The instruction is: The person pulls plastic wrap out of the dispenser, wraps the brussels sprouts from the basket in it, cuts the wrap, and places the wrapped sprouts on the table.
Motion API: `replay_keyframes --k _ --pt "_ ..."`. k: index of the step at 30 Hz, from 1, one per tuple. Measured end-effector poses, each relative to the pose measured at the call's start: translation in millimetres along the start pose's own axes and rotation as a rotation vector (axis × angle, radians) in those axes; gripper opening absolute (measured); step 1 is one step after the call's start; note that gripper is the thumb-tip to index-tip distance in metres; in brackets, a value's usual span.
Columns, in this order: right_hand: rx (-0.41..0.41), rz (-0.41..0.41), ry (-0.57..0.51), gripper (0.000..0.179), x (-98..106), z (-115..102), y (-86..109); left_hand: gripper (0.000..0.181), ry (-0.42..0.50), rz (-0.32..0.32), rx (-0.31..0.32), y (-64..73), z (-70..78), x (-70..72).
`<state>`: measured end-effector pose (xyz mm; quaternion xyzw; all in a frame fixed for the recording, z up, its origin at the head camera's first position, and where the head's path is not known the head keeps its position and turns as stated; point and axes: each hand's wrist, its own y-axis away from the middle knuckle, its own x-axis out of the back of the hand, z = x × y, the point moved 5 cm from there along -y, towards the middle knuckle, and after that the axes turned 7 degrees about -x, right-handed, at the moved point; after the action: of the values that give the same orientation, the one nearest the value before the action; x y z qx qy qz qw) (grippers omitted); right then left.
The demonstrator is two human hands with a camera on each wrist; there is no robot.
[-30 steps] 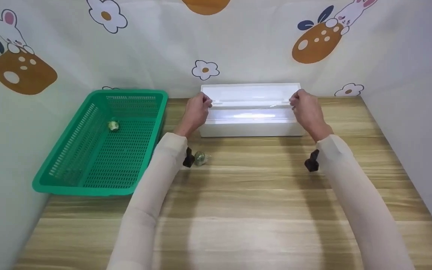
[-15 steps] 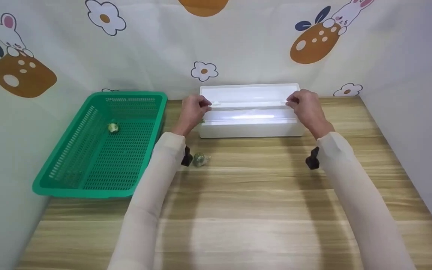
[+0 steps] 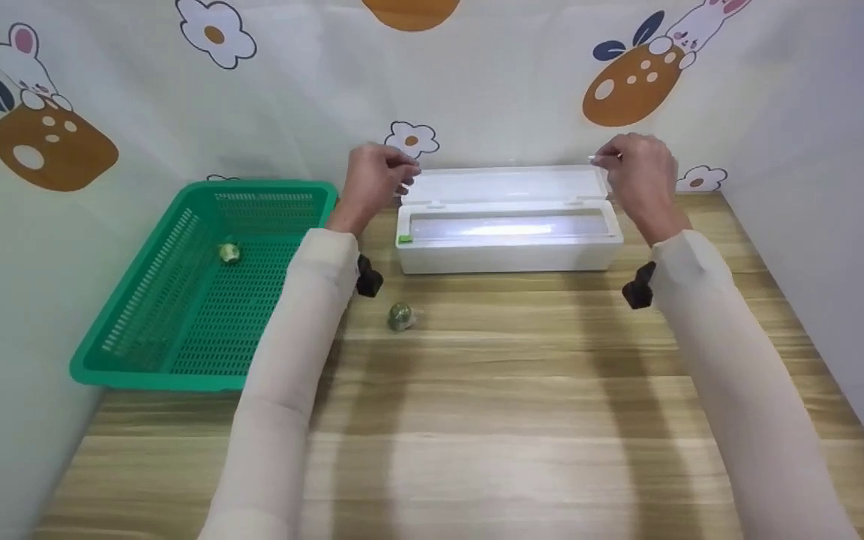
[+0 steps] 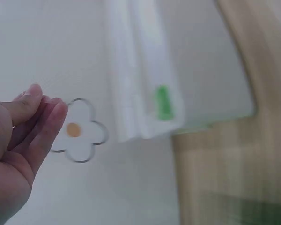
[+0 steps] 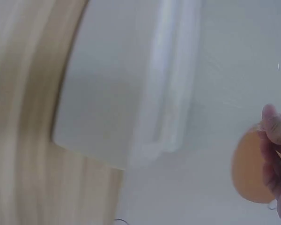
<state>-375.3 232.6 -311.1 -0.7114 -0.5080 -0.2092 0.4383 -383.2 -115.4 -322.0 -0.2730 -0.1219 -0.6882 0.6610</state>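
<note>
A white plastic-wrap dispenser (image 3: 511,259) sits at the back of the table, its lid (image 3: 507,184) tipped back. Above its two ends my left hand (image 3: 376,180) and right hand (image 3: 640,176) are raised, each with thumb and fingertips pinched together. Clear plastic wrap (image 5: 229,101) shows only as faint glints and creases near the right fingertips; its edge is in both pinches and most of it is hardly visible. A green tab (image 4: 164,103) marks the dispenser's left end. Nearer me lies a small round greenish item in clear wrapping (image 3: 400,317).
A green plastic basket (image 3: 87,360) stands on the left, with a small pale wrapped item (image 3: 229,252) inside. Behind the dispenser hangs a printed cloth (image 3: 304,90). The wood-grain table (image 3: 507,420) runs toward me.
Both hands have risen from the dispenser's opening toward the back cloth and moved slightly apart, drawing up the wrap. The dispenser's front rim and green tab now show. The wrapped item stays put.
</note>
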Motion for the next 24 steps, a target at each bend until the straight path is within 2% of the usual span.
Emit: replay_keyframes --k 2,7,14,16,21,24 --pt "-0.021 0.016 0.029 0.019 13.2 -7.1 -5.2 0.017 0.018 0.011 0.012 -2.9 11.9 8.9" --pt "-0.042 0.028 0.047 0.026 41.7 -24.8 -15.4 0.02 0.034 0.044 -0.013 -6.0 40.8 29.3" --pt "0.011 0.087 0.027 0.03 78.0 -44.3 -24.5 0.022 -0.018 0.121 -0.126 -1.9 80.5 50.5" --pt "0.017 0.101 0.037 0.03 89.3 -49.9 -27.6 0.022 0.019 0.14 -0.137 -2.8 90.4 55.9" --pt "0.008 0.14 0.05 0.031 110.9 -62.1 -34.2 0.026 0.18 0.199 -0.108 -6.5 105.7 66.9" --pt "0.005 0.151 0.013 0.031 117.1 -64.0 -35.9 0.027 0.208 0.222 -0.114 -5.9 111.3 70.5"
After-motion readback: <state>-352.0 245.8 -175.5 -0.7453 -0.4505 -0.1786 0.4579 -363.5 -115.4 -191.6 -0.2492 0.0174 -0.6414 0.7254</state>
